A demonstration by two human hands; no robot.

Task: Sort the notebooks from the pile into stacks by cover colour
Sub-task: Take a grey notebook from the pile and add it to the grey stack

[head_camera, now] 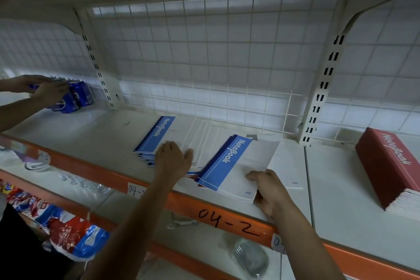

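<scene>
A blue-spined notebook (pixel 236 166) lies on top of the mixed pile near the shelf's front edge. My right hand (pixel 270 191) grips its near right corner, thumb on the white cover. Left of it, a fanned stack of blue-spined notebooks (pixel 156 135) rests on the shelf. My left hand (pixel 173 158) presses flat on that stack's near end, fingers straight. A stack of red notebooks (pixel 386 166) sits on the shelf at the far right. A red edge peeks out under the pile.
Another person's hands (pixel 45 90) hold blue drink cans (pixel 77 95) at the far left of the shelf. An orange shelf edge (pixel 227 218) marked 04-2 runs in front. Snack bags (pixel 68 232) and clear plastic items lie on the lower shelf.
</scene>
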